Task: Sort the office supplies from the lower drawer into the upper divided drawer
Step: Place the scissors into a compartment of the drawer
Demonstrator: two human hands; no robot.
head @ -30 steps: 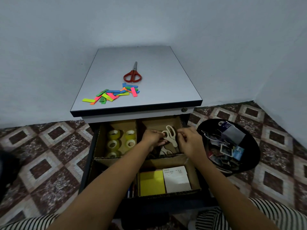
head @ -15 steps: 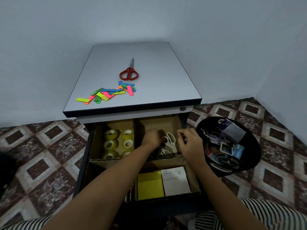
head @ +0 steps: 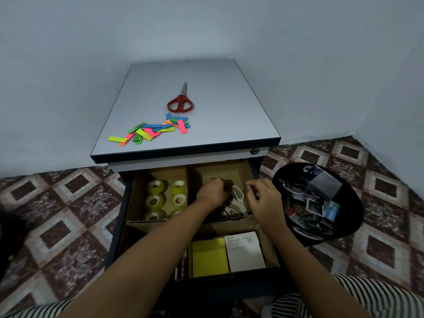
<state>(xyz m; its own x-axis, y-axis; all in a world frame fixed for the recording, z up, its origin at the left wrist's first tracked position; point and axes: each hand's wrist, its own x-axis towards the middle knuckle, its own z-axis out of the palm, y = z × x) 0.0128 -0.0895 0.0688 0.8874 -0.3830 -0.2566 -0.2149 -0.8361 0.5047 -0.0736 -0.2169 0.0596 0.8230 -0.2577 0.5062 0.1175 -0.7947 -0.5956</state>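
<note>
Reaching at the white scissors (head: 239, 199), left hand (head: 212, 191) and right hand (head: 265, 199) curl, grip unclear

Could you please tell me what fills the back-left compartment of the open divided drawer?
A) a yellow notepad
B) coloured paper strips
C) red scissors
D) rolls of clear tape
D: the rolls of clear tape sit in the back-left compartment of the divided drawer, while the yellow notepad lies in a front compartment and the red scissors rest on the cabinet top.
</note>
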